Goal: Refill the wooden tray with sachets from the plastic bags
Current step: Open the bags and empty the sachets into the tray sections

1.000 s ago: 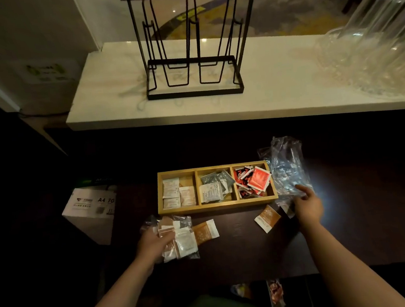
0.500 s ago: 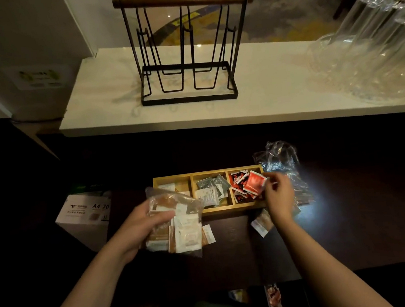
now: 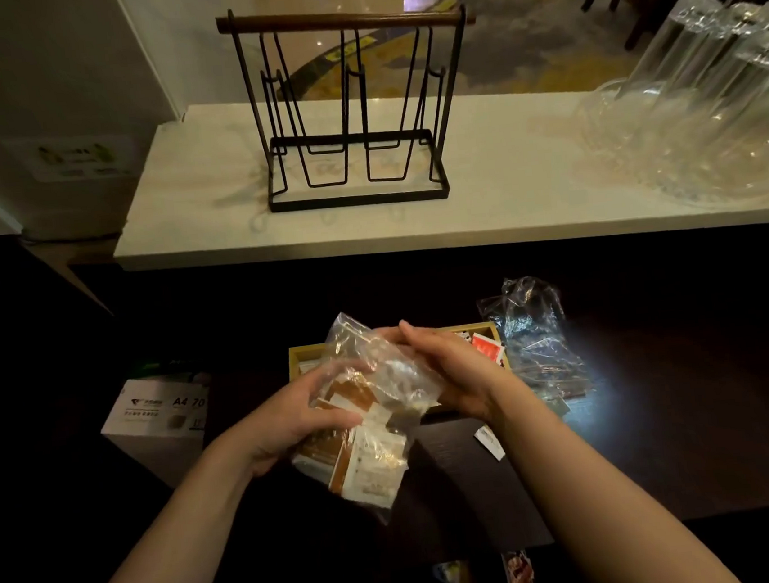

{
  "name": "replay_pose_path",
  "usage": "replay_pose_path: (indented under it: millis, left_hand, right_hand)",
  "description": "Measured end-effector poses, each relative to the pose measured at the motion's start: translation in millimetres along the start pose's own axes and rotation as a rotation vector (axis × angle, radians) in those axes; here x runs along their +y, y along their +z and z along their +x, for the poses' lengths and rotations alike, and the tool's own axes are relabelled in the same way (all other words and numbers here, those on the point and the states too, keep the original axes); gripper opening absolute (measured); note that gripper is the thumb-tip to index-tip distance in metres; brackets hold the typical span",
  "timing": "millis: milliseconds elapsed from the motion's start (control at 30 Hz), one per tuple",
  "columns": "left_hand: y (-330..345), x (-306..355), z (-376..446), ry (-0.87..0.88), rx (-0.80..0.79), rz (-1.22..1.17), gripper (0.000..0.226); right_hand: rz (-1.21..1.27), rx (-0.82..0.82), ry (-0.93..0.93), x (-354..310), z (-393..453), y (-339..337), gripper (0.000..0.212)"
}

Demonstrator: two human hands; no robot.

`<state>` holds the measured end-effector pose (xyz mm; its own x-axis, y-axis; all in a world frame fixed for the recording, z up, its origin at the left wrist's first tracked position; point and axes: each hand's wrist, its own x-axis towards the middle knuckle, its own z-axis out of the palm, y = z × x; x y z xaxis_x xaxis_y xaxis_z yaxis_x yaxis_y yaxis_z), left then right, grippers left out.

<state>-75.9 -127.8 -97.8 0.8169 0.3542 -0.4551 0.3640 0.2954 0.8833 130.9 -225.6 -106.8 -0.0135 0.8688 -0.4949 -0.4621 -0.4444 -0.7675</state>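
Clear, crinkled glossy plastic bag (image 3: 381, 376) holds paper sachets (image 3: 367, 476). Tray (image 3: 301, 353): light matt wood. Rack (image 3: 350, 106): thin black metal wire, dark wooden top bar. Counter (image 3: 505, 204): pale polished stone look. Tumblers (image 3: 706, 95): clear glass.

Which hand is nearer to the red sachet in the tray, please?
Right. The right hand is just beside the red sachet; the left hand grips the sachet bag, farther left.

Left hand (image 3: 287, 418): fingers curled, gripping from the left side.
Right hand (image 3: 451, 369): fingers extended, palm facing left.
Forearms: bare, converging toward centre.
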Motion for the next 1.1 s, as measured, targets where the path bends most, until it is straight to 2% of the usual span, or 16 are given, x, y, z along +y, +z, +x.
replay_pose_path:
  millis: [67, 167, 200, 233, 333, 367, 467, 533, 667, 800, 833, 933, 967, 1100]
  left_hand:
    - [-0.9, -6.0, -1.2, -0.033, -0.007, 0.022, 0.056]
    - [-2.8, -15.1, -3.2, -0.073, -0.023, 0.022, 0.077]
    - [-3.1, -16.5, -3.9, -0.071, -0.029, 0.037, 0.077]
    - [-3.0, -18.4, -3.2, -0.06, -0.032, 0.073, 0.07]
    - [-3.9, -26.7, 0.8, -0.075, 0.039, 0.164, 0.022]
    - [-5.8, -32.0, 2.9, -0.083, 0.065, 0.191, 0.015]
    - [-12.0, -47.4, 8.4, -0.113, 0.075, 0.257, 0.025]
    - [-12.5, -57.2, 11.1, -0.138, 0.067, 0.275, 0.016]
    - [-10.0, -72.6, 13.4, -0.137, 0.073, 0.324, 0.021]
    - [-6.5, -74.2, 11.8, -0.117, 0.132, 0.347, 0.016]
    - [-5.0, -72.8, 11.9, -0.09, 0.218, 0.336, 0.015]
    - [1.2, -59.4, 8.7, -0.09, 0.645, 0.339, 0.011]
    - [6.2, -51.9, 6.6, -0.098, 0.675, 0.275, 0.009]
    - [34.0, -33.7, 7.0, -0.105, 0.485, -0.03, 0.018]
  right_hand:
    - [-0.035, -0.019, 0.04, -2.3, 0.6, -0.9, 0.038]
    - [-0.078, 0.004, 0.1, 3.2, 6.6, -2.3, 0.032]
    - [-0.073, -0.008, 0.102, 4.9, 8.5, -3.0, 0.031]
    - [-0.047, -0.029, 0.092, 7.0, 10.8, -5.2, 0.029]
    - [-0.001, -0.098, 0.073, 8.3, 12.2, -6.0, 0.027]
    - [-0.024, -0.111, 0.079, 8.0, 11.9, -5.6, 0.027]
    - [-0.124, -0.153, 0.11, 8.0, 8.8, -3.9, 0.027]
    - [-0.18, -0.183, 0.129, 10.5, 7.1, -0.1, 0.026]
    - [-0.352, -0.205, 0.151, 25.8, 9.4, 13.8, 0.022]
    - [-0.363, -0.127, 0.15, 41.3, 14.4, 19.4, 0.019]
    - [-0.345, -0.085, 0.149, 43.4, 15.2, 18.9, 0.018]
    - [-0.267, 0.052, 0.136, 46.2, 16.4, 16.8, 0.014]
    - [-0.242, 0.094, 0.123, 46.0, 16.5, 18.0, 0.014]
    - [-0.3, 0.227, 0.061, 44.8, 16.8, 31.9, 0.009]
